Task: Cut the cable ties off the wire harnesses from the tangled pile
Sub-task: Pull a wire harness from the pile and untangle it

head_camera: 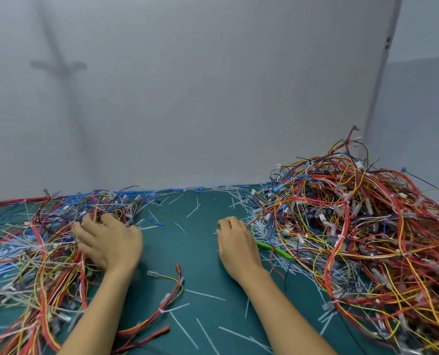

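A big tangled pile of red, yellow and blue wire harnesses (361,226) rises at the right of the green mat (203,257). A flatter spread of harnesses (41,252) lies at the left. My left hand (108,242) rests on the edge of that left spread, fingers reaching into the wires; whether it grips any is unclear. My right hand (236,242) lies on the mat, fingers loosely curled, holding nothing. A green-handled tool (277,249) lies just right of my right hand, partly under wires. One harness (167,303) lies between my forearms.
Cut white cable tie strips (205,295) lie scattered over the mat, thickest beside the right pile. Blue bits line the back edge (182,190). A plain grey wall stands behind the table.
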{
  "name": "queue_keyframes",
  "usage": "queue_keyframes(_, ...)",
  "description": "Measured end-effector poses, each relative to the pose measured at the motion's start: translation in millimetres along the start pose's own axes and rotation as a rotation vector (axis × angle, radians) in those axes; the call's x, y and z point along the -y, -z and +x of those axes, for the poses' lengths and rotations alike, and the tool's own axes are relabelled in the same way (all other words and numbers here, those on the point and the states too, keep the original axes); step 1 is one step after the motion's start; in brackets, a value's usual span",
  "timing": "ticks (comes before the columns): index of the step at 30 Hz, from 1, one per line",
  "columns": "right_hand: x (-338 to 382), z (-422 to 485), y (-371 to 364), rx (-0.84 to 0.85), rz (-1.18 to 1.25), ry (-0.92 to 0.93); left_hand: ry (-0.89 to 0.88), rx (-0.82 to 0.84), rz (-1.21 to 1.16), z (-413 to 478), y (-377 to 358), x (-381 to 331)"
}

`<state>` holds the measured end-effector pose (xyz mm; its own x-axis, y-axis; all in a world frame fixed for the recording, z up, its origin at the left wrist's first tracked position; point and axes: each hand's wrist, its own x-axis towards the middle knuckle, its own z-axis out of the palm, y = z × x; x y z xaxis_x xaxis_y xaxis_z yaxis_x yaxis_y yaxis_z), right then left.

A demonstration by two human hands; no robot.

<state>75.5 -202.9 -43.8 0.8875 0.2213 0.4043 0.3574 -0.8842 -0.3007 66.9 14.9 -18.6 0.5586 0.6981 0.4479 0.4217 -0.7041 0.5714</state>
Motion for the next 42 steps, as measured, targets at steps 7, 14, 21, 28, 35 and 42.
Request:
queue_keyframes(7, -1.8, -2.1, -3.5, -0.089, 0.012, 0.067, -0.045, 0.308, 0.217, 19.3, 16.8, 0.9)
queue_keyframes(14, -1.7, -3.3, -3.8, -0.128, 0.049, 0.104, -0.072, 0.355, 0.209, 55.2, 28.3, 23.7)
queue_keyframes(21, -1.5, -4.5, -1.7, -0.167, 0.070, 0.135, 0.008, 0.195, -0.228, 67.3, 56.9, 15.8)
queue_keyframes(28, -0.2, -4.6, 0.0, -0.224, 0.118, 0.162, 0.216, 0.440, -1.092, 61.6, 84.4, -42.2)
queue_keyframes(35, -0.8, -6.5, 4.4, -0.410, 0.372, 0.081, 0.056, 0.682, -1.218, -5.8, 64.7, -88.7)
queue_keyframes(42, -4.8, -1.3, 22.2, -0.389, 1.176, -0.248, -0.106, 0.757, -1.167, -70.9, 13.0, -80.7)
